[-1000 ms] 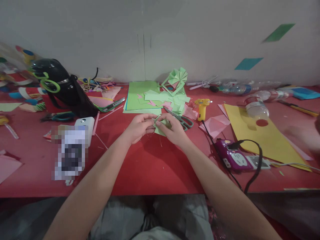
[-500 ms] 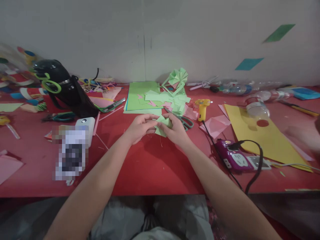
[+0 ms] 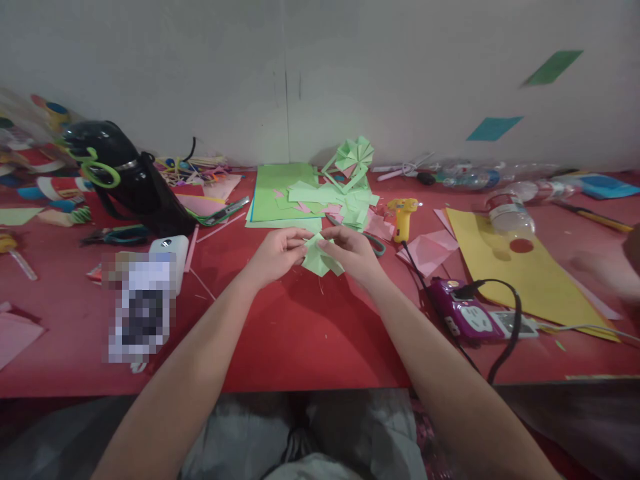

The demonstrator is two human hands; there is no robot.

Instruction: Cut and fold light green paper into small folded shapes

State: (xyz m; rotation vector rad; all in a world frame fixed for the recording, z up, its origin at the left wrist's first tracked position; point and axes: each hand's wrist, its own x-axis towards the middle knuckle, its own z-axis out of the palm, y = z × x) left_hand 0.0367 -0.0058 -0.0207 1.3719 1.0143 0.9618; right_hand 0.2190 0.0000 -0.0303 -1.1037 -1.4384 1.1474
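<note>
A folded piece of light green paper with pointed edges is held over the red table. My left hand pinches its left side between thumb and fingers. On the right side my right hand grips it, thumb on top. Just behind my hands lie green and pink paper scraps on green sheets. A folded green paper construction stands behind the scraps. Scissors lie beside my right hand, partly hidden by it.
To the right are a yellow glue gun, a purple power strip with cords, yellow paper and a plastic bottle. On the left stand a black bottle and a white device. Another person's blurred hand shows at far right.
The green paper has been turned and spread, and more of it now shows between my hands. My right hand covers more of the scissors.
</note>
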